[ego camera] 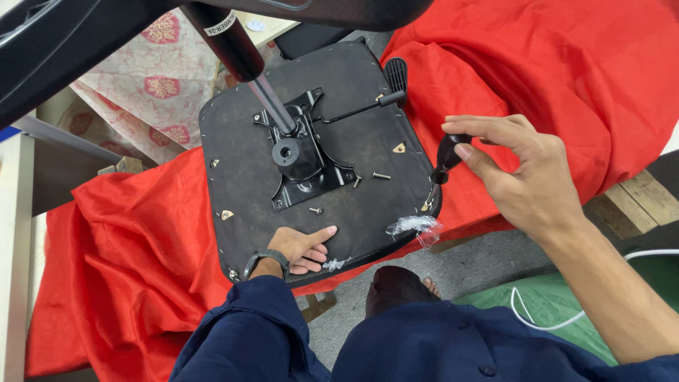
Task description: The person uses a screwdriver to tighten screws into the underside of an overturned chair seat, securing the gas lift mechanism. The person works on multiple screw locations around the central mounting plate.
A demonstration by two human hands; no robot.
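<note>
Left hand point(303, 249) lies flat on the seat point(254, 177), bracing its near edge. Right hand point(520, 177) pinches a screwdriver point(445, 157) by the handle (rigid, easy to grip), tip at the seat's right edge; seat looks stiff, fairly heavy.

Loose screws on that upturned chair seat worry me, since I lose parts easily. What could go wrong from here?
The loose screws lie free on the seat underside, so a nudge might roll them onto the red cloth. The left hand only rests flat near the edge, so the seat could shift when the right hand works its black-handled tool at the rim.
</note>
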